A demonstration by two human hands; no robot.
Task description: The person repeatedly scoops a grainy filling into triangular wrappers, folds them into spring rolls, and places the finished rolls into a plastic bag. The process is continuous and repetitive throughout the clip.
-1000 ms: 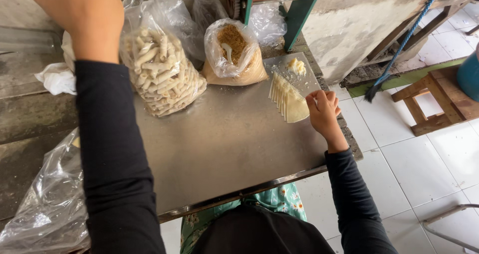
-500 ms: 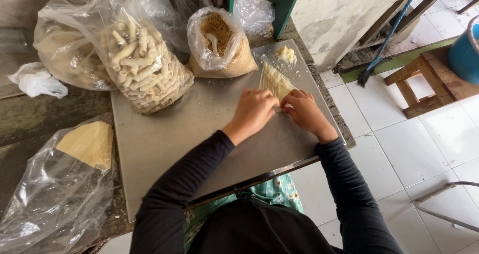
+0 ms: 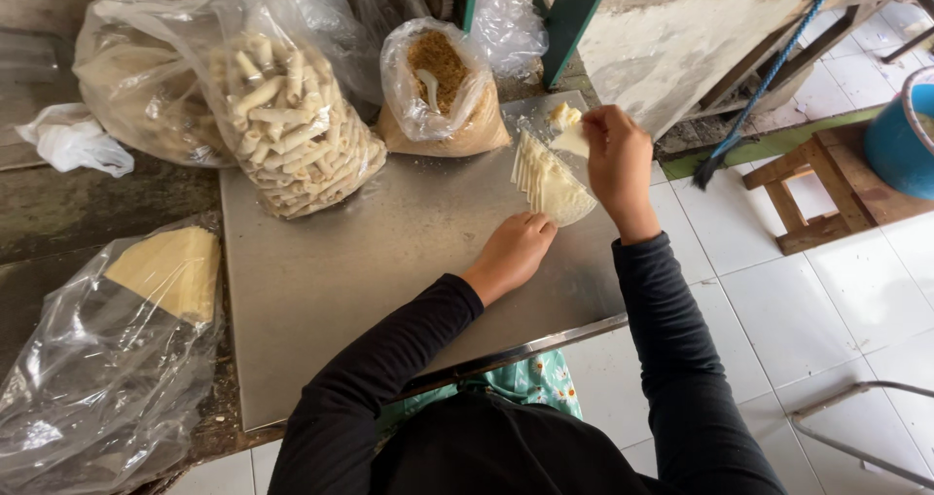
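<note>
Since half a second ago both hands have parted: the right hand point(image 3: 615, 159) has lifted off the wrapper stack point(image 3: 550, 179) toward the bench's far right corner, while the left hand point(image 3: 513, 252) has slid back toward the near edge, fingertips touching the stack's near end.

Right hand: fingers curled, pinching one pale wrapper sheet point(image 3: 572, 140) by its edge, the sheet held just above the stack's far end. Grip closed on the sheet; the thumb side is hidden.

Left hand: loosely curled, knuckles up, resting on the steel bench point(image 3: 389, 262) and pressing the stack's near corner. Cannot tell whether it grips anything.

Wrapper stack: fanned triangle of thin pale sheets, lying on clear plastic near the bench's right edge, toward the far right corner.

Far edge, middle: open bag of brown crumbs point(image 3: 440, 91). Far left corner: large clear bag of rolled sticks point(image 3: 292, 130), leaning over the edge, with another full bag point(image 3: 126, 77) behind it. Off the left edge, on the dark ledge: a plastic bag holding yellow sheets point(image 3: 170, 271); a crumpled white bag point(image 3: 70, 140) farther back. On the tiled floor to the right: a wooden stool point(image 3: 817, 189) carrying a blue tub point(image 3: 900, 135).
</note>
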